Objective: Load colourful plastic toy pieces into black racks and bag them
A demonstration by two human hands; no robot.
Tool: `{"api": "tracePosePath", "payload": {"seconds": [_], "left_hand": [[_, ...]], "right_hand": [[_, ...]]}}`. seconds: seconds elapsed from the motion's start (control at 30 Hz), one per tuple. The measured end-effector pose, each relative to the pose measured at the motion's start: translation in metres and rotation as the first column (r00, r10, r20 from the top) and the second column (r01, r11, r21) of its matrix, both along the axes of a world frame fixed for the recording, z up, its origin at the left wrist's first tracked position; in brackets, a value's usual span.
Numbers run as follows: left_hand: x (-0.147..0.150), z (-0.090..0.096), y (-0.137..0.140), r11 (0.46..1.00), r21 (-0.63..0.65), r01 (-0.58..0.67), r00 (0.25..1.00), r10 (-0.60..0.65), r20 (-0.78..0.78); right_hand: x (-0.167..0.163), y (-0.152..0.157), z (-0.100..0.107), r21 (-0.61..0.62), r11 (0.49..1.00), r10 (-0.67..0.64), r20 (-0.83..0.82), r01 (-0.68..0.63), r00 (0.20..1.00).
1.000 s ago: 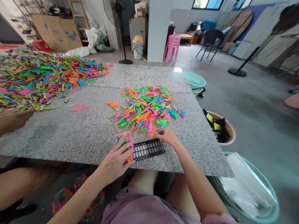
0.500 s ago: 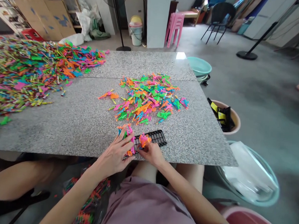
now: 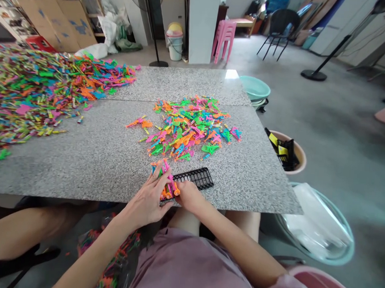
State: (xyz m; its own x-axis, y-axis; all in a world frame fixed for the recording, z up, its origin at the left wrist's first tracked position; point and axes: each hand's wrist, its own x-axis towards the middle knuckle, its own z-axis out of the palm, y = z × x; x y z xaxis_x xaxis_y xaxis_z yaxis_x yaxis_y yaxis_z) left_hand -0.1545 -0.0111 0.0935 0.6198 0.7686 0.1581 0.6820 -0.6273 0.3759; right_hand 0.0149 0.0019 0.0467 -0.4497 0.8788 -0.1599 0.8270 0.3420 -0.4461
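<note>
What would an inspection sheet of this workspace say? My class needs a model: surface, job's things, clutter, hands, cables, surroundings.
Surface: speckled grey tabletop with a seam across it.
Job's things: black lattice tray near the front edge; coloured plastic pieces at its left end; loose pile beyond.
Clutter: large mixed heap at left; a few stray pieces beside the loose pile.
Hands: left hand over the pieces at the tray; right hand beside them, fingertips hidden.
Cables: nothing seen on the tabletop.
Surroundings: pink stools and black chair behind; peach basin on the right; another person's leg at left.
</note>
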Motion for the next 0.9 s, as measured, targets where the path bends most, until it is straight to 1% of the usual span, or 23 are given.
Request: {"api": "tracePosePath", "payload": {"seconds": [0.07, 0.13, 0.23, 0.27, 0.3, 0.33, 0.37, 0.4, 0.43, 0.47, 0.5, 0.53, 0.63, 0.67, 0.73, 0.77, 0.83, 0.87, 0.9], "left_hand": [[0.002, 0.000, -0.001, 1.000, -0.001, 0.013, 1.000, -0.013, -0.010], [0.004, -0.001, 0.000, 0.999, 0.011, 0.034, 0.999, -0.034, -0.012], [0.003, -0.006, 0.003, 0.998, 0.058, 0.025, 1.000, -0.026, 0.014], [0.002, -0.008, 0.004, 0.997, 0.077, 0.018, 1.000, -0.020, 0.024], [0.001, -0.010, 0.005, 0.995, 0.096, 0.013, 0.999, -0.016, 0.035], [0.001, -0.012, 0.006, 0.993, 0.114, 0.013, 0.999, -0.018, 0.047], [0.000, -0.014, 0.007, 0.991, 0.132, 0.015, 0.998, -0.023, 0.057], [-0.001, -0.015, 0.008, 0.989, 0.148, 0.018, 0.997, -0.028, 0.067], [-0.002, -0.016, 0.009, 0.986, 0.163, 0.021, 0.997, -0.033, 0.075], [-0.003, -0.017, 0.011, 0.984, 0.174, 0.026, 0.996, -0.041, 0.080], [-0.006, -0.017, 0.012, 0.984, 0.177, 0.037, 0.995, -0.052, 0.083], [-0.009, -0.017, 0.014, 0.983, 0.175, 0.053, 0.994, -0.069, 0.084], [-0.020, -0.015, 0.019, 0.979, 0.164, 0.118, 0.988, -0.132, 0.078], [-0.023, -0.014, 0.020, 0.978, 0.159, 0.131, 0.987, -0.145, 0.073], [-0.026, -0.011, 0.020, 0.980, 0.142, 0.139, 0.987, -0.149, 0.058], [-0.026, -0.010, 0.019, 0.983, 0.126, 0.135, 0.989, -0.142, 0.047], [-0.024, -0.006, 0.018, 0.988, 0.091, 0.125, 0.991, -0.128, 0.026], [-0.023, -0.005, 0.017, 0.989, 0.079, 0.122, 0.992, -0.124, 0.019], [-0.022, -0.004, 0.016, 0.990, 0.073, 0.118, 0.993, -0.120, 0.015]], "right_hand": [[-0.004, -0.001, -0.004, 0.008, 1.000, -0.013, 0.007, 0.013, 1.000], [-0.004, -0.003, -0.010, 0.015, 1.000, -0.012, -0.028, 0.012, 1.000], [0.015, 0.002, -0.014, 0.004, 1.000, 0.009, -0.212, -0.008, 0.977], [0.025, 0.008, -0.014, -0.001, 1.000, -0.030, -0.263, 0.031, 0.964], [0.036, 0.017, -0.012, 0.003, 0.993, -0.113, -0.286, 0.119, 0.951], [0.047, 0.029, -0.009, 0.016, 0.968, -0.238, -0.278, 0.252, 0.931], [0.057, 0.042, -0.006, 0.044, 0.912, -0.388, -0.238, 0.409, 0.890], [0.067, 0.056, -0.004, 0.080, 0.835, -0.524, -0.190, 0.545, 0.830], [0.074, 0.069, -0.002, 0.104, 0.767, -0.620, -0.135, 0.633, 0.773], [0.081, 0.080, -0.002, 0.113, 0.717, -0.683, -0.083, 0.687, 0.726], [0.088, 0.088, -0.002, 0.102, 0.693, -0.714, -0.037, 0.714, 0.699], [0.094, 0.094, -0.003, 0.074, 0.682, -0.730, 0.005, 0.728, 0.683], [0.119, 0.092, -0.005, -0.059, 0.665, -0.740, 0.085, 0.744, 0.668], [0.128, 0.086, -0.005, -0.109, 0.666, -0.730, 0.106, 0.738, 0.675], [0.138, 0.071, -0.003, -0.207, 0.688, -0.690, 0.110, 0.696, 0.715], [0.138, 0.062, -0.001, -0.254, 0.704, -0.671, 0.068, 0.663, 0.739], [0.123, 0.046, 0.000, -0.352, 0.743, -0.637, -0.112, 0.569, 0.762], [0.110, 0.040, 0.000, -0.391, 0.769, -0.613, -0.229, 0.505, 0.756], [0.094, 0.035, -0.001, -0.400, 0.800, -0.582, -0.338, 0.447, 0.740]]}}
